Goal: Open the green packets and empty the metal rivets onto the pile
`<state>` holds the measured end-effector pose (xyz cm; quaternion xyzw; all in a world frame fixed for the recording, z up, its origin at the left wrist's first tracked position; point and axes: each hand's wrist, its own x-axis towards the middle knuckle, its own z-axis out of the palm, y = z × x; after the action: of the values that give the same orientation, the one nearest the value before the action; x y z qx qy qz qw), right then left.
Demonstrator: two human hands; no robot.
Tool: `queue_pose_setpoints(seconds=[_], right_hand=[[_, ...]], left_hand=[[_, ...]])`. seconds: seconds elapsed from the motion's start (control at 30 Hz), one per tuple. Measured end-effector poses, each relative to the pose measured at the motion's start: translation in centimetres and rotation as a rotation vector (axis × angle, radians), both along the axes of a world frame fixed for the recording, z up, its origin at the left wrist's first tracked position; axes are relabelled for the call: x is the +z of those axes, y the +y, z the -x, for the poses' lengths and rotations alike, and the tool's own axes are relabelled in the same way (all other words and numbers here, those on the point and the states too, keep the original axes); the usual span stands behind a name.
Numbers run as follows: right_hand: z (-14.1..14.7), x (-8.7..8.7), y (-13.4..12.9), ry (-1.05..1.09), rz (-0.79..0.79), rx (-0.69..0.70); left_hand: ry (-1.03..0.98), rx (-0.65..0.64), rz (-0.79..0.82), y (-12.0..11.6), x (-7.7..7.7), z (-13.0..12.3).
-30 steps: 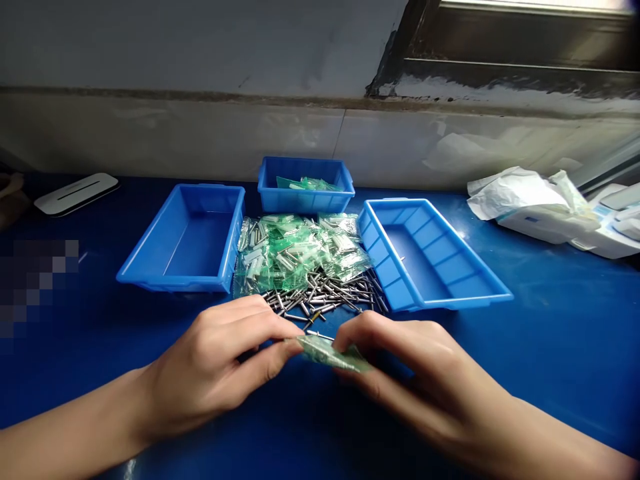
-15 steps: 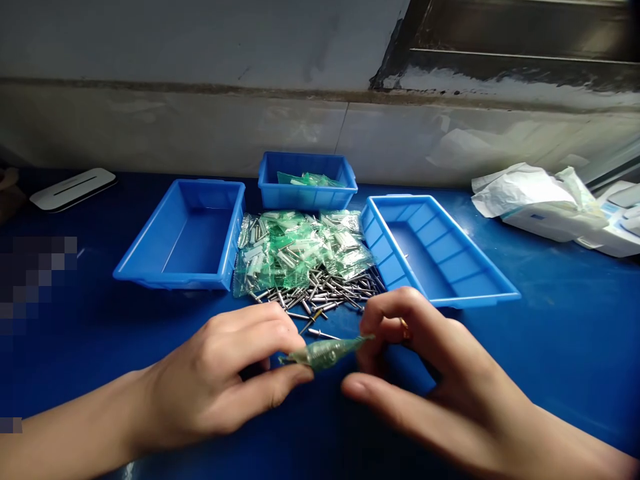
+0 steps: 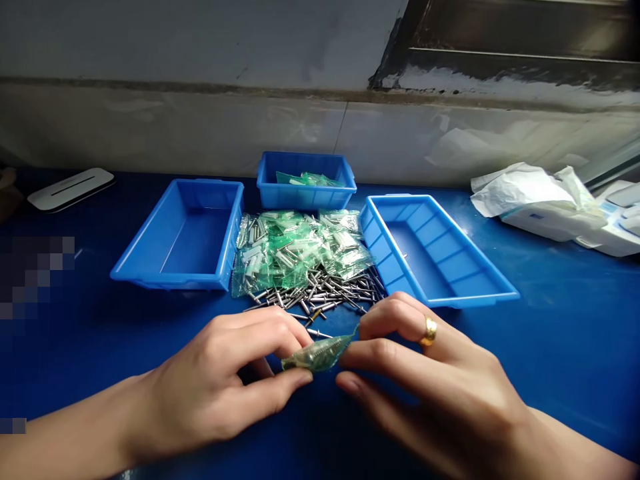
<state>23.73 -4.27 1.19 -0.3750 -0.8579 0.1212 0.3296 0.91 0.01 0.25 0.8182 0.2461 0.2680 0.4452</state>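
Observation:
A small green plastic packet [image 3: 320, 353] with screws showing through it is pinched at its left end between the thumb and fingers of my left hand [image 3: 245, 373]. My right hand [image 3: 430, 373], with a gold ring, has its bent fingers at the packet's right end; its upper finger meets the top corner, and the thumb is below, apart from the packet. Just beyond my hands lies a heap of loose metal screws and rivets [image 3: 320, 290]. Behind that heap are piled green packets [image 3: 295, 247] holding white plugs and metal pieces.
A blue bin [image 3: 170, 277] stands at left, another [image 3: 465, 300] at right, and a smaller one [image 3: 307, 197] with green packets at the back. A white flat device [image 3: 73, 190] lies far left. White paper [image 3: 523, 190] covers something at far right, on the blue table [image 3: 565, 347].
My right hand has turned and its fingers have come closer to the packet, with the ring now in plain view. The packet has tilted slightly in my left hand.

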Motion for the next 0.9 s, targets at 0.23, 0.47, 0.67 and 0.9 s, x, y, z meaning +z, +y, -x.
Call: queue_pose_setpoints(seconds=[0.23, 0.47, 0.67, 0.9], right_hand=[[0.34, -0.23, -0.03, 0.012, 0.001, 0.062], [0.18, -0.24, -0.29, 0.010, 0.062, 0.084], [0.34, -0.87, -0.18, -0.024, 0.094, 0.106], [0.14, -0.30, -0.34, 0.043, 0.203, 0.112]], left_hand=[[-0.009, 0.028, 0.076, -0.40, -0.47, 0.20], [-0.064, 0.005, 0.071, -0.34, -0.12, -0.14], [-0.016, 0.040, 0.025, -0.62, 0.13, -0.09], [0.036, 0.042, 0.030, -0.62, 0.38, 0.13]])
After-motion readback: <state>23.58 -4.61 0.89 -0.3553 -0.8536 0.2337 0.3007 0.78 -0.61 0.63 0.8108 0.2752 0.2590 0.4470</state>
